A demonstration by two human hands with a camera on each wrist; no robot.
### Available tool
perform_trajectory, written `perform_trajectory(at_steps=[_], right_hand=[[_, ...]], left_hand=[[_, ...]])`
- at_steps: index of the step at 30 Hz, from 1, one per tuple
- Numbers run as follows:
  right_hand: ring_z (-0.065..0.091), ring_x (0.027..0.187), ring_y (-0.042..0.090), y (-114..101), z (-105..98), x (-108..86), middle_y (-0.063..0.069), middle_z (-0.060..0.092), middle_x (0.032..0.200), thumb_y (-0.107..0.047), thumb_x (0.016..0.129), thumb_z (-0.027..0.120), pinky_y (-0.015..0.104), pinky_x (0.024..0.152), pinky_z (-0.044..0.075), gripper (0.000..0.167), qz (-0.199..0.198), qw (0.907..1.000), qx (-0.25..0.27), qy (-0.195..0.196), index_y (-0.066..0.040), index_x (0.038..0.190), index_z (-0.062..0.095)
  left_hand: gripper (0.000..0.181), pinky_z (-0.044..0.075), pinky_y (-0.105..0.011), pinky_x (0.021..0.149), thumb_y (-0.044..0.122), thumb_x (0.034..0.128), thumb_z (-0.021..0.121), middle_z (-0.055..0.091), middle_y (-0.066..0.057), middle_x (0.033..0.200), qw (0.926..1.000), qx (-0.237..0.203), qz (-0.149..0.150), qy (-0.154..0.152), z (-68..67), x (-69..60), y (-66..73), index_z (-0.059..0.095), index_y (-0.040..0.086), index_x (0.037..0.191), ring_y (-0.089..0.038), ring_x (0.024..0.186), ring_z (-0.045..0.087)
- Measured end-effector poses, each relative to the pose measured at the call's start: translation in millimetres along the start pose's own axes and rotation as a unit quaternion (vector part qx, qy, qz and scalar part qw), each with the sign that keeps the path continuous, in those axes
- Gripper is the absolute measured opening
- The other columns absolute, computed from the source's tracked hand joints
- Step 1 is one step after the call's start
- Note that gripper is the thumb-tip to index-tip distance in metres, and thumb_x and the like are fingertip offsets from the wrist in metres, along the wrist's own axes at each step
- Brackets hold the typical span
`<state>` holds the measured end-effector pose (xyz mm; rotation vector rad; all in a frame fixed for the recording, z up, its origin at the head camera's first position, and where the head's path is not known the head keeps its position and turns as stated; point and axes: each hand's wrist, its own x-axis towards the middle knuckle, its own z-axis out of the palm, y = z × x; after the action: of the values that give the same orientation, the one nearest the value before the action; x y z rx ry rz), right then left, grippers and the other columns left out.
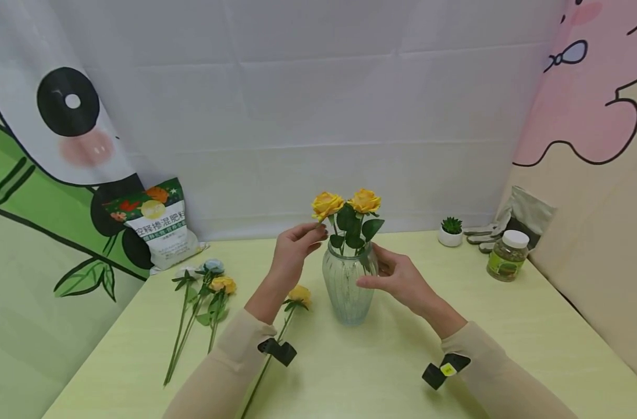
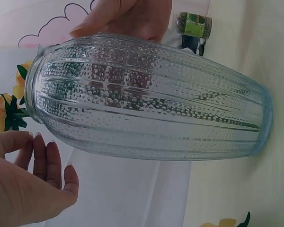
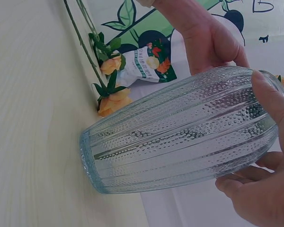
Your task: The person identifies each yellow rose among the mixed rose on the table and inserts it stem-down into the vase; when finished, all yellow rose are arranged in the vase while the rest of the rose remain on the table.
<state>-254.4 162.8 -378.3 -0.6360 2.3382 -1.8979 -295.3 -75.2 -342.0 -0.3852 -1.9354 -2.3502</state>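
A clear ribbed glass vase (image 1: 349,291) stands upright on the table, with two yellow roses (image 1: 365,201) and their green leaves rising from its mouth. My right hand (image 1: 402,279) holds the vase near the top, the thumb across the front and the fingers on the far side. Beside the left rose (image 1: 327,205), just outside the rim, is my left hand (image 1: 297,250). In the left wrist view the left hand's fingers (image 2: 54,165) are loosely bent close to the thumb, and no stem shows between them. Stems inside the vase look blurred through the textured glass.
A single yellow rose (image 1: 299,295) lies beneath my left forearm. Further left lie several flowers, among them a blue one (image 1: 213,266) and a yellow one (image 1: 223,284). A fertilizer bag (image 1: 166,233) leans at the back left. A potted succulent (image 1: 450,233), gloves (image 1: 522,215) and a lidded jar (image 1: 507,257) stand at right.
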Motion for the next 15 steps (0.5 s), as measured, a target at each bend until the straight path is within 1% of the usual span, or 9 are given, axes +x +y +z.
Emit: perform_trajectory(at_steps=[4, 7, 11, 12, 13, 15], right_hand=[[0.042, 0.139, 0.033, -0.2, -0.4, -0.1, 0.015, 0.033, 0.158, -0.024, 0.086, 0.082, 0.044, 0.108, 0.042, 0.094, 0.002, 1.0, 0.002, 0.0, -0.002, 0.157, 0.025], [0.042, 0.14, 0.033, 0.1, -0.6, 0.0, 0.015, 0.033, 0.159, -0.024, 0.086, 0.082, 0.044, 0.109, 0.041, 0.094, 0.003, 1.0, 0.003, 0.0, -0.002, 0.157, 0.025], [0.042, 0.14, 0.033, 0.7, -0.5, 0.2, 0.015, 0.033, 0.158, -0.024, 0.086, 0.082, 0.044, 0.109, 0.041, 0.094, 0.003, 1.0, 0.005, -0.001, -0.002, 0.157, 0.025], [0.042, 0.14, 0.033, 1.0, -0.5, 0.2, 0.015, 0.033, 0.158, -0.024, 0.086, 0.082, 0.044, 0.109, 0.041, 0.094, 0.003, 1.0, 0.006, -0.002, -0.001, 0.157, 0.025], [0.042, 0.14, 0.033, 1.0, -0.3, 0.2, 0.015, 0.033, 0.158, -0.023, 0.086, 0.082, 0.044, 0.109, 0.041, 0.094, 0.003, 1.0, 0.007, -0.002, -0.001, 0.157, 0.025], [0.042, 0.14, 0.033, 1.3, -0.3, 0.3, 0.015, 0.033, 0.158, -0.023, 0.086, 0.082, 0.044, 0.109, 0.041, 0.094, 0.003, 1.0, 0.007, -0.003, -0.001, 0.157, 0.025]], left_hand=[[0.027, 0.048, -0.044, 0.104, 0.004, 0.0977, 0.064, 0.073, -0.004, 0.099, 0.9998, -0.015, -0.007, 0.006, -8.3, -3.0, -2.8, 0.064, -0.013, 0.119, -0.024, 0.101, 0.068], [0.027, 0.046, -0.048, 0.105, 0.002, 0.0977, 0.063, 0.072, -0.009, 0.101, 0.9995, -0.022, -0.015, 0.014, -16.1, -5.8, -8.3, 0.063, -0.015, 0.118, -0.022, 0.097, 0.07], [0.026, 0.051, -0.042, 0.101, 0.0, 0.0975, 0.063, 0.071, -0.013, 0.106, 0.9989, -0.019, -0.033, 0.026, -28.8, -11.1, -19.4, 0.063, -0.015, 0.117, -0.019, 0.095, 0.071], [0.026, 0.051, -0.041, 0.1, 0.0, 0.0976, 0.063, 0.07, -0.014, 0.107, 0.9987, -0.019, -0.037, 0.028, -32.2, -12.8, -22.2, 0.062, -0.016, 0.118, -0.019, 0.095, 0.071], [0.026, 0.052, -0.04, 0.099, 0.0, 0.0977, 0.062, 0.07, -0.013, 0.106, 0.9986, -0.016, -0.042, 0.028, -36.1, -14.3, -25.4, 0.062, -0.016, 0.118, -0.018, 0.094, 0.071], [0.027, 0.052, -0.039, 0.098, 0.001, 0.0984, 0.062, 0.07, -0.013, 0.107, 0.9984, -0.003, -0.051, 0.022, -44.1, -17.9, -30.8, 0.061, -0.016, 0.12, -0.019, 0.097, 0.071]])
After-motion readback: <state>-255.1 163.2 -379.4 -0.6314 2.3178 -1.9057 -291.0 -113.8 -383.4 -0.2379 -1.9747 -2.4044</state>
